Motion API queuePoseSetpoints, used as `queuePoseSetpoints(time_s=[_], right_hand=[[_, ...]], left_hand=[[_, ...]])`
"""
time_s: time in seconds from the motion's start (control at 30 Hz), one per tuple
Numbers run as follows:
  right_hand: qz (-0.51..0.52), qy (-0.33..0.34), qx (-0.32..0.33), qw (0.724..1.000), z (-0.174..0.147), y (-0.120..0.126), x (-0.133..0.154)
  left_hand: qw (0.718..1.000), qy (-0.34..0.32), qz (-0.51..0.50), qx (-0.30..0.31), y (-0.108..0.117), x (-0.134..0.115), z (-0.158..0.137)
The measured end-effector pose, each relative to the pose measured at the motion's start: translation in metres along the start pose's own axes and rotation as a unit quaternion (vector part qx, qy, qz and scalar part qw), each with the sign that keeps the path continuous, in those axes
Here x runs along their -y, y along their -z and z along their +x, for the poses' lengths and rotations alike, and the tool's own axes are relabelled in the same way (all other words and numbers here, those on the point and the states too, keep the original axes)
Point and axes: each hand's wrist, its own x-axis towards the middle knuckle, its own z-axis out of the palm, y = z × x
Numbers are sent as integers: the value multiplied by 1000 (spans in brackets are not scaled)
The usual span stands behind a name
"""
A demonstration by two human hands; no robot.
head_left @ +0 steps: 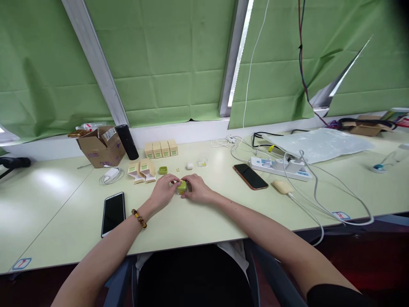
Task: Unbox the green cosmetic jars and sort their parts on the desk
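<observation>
Between my two hands, low over the table, is a small rounded green case with a clear part at its lower side. My left hand, a beaded bracelet at the wrist, pinches its left side and top. The fingers of my right hand close around its right side. Just beyond them lie an open green case half, a tiny yellowish piece, a small white case and a clear plastic piece. Fingers hide much of the held case.
Small kraft boxes stand at the back; two opened ones lie nearer. Phones lie left and right. Further out are a carton, black cylinder, power strip, cream-coloured case and looping white cables.
</observation>
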Motion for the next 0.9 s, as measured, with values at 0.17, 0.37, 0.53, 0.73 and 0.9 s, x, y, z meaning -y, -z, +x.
queuePoseSetpoints(time_s=[0.17, 0.37, 0.53, 0.73, 0.9], right_hand=[[26, -5, 0, 1000, 0, -1, -3], [218, -3, -33, 975, 0, 0, -3], [436, 29, 27, 899, -1, -4, 3], [524, 26, 65, 849, -6, -7, 14], [502, 14, 40, 864, -7, -3, 19]], left_hand=[[1000, 8, -23, -2, -1, -2, -1], [985, 68, -134, -81, 2, -1, 7], [928, 136, -338, -71, 7, -4, 10], [897, 148, -411, -62, 9, -11, 6], [905, 131, -399, -61, 6, -10, 6]])
